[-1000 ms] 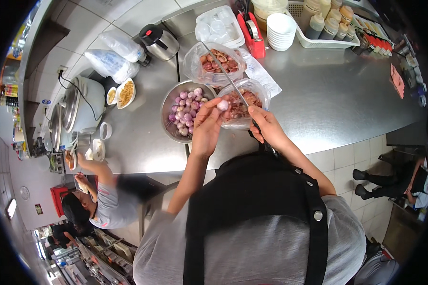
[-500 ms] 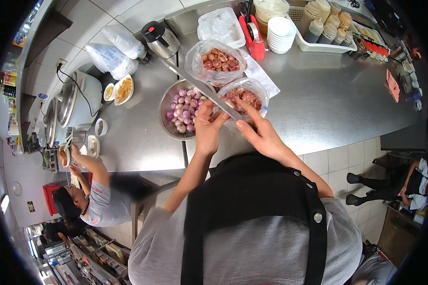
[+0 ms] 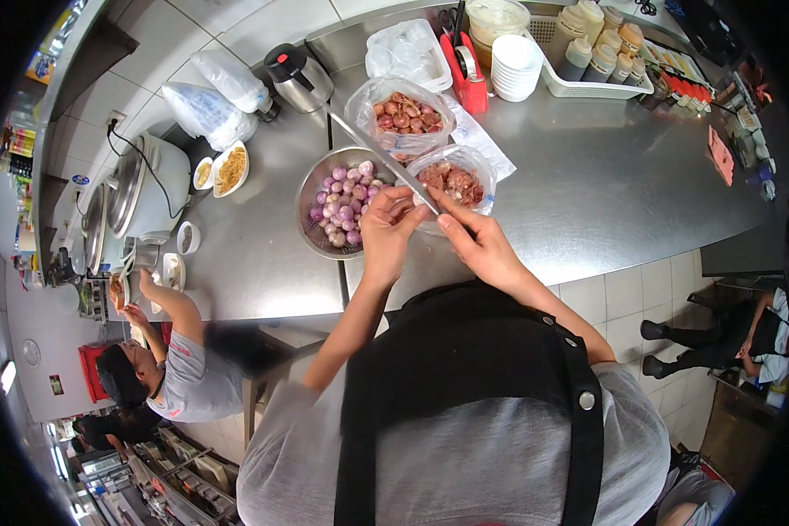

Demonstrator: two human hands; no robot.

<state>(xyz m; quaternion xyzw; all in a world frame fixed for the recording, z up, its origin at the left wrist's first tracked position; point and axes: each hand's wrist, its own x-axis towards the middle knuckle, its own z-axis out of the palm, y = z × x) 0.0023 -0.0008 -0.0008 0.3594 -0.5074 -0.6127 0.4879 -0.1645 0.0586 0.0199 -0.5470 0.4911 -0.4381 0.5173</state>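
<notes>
Gripping a long knife point(image 3: 386, 162) in your closed right hand point(image 3: 478, 241), you are angling its blade up-left past your left hand point(image 3: 390, 230), which is pinching a small shallot beside the metal bowl point(image 3: 317, 188)

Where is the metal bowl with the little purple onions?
In the head view, the metal bowl sits on the steel counter just left of the left hand, beside the bagged tub of peels.

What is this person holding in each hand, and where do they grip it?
The right hand grips a long knife at its handle end. The left hand pinches something small in its fingers; what it is cannot be told.
</notes>
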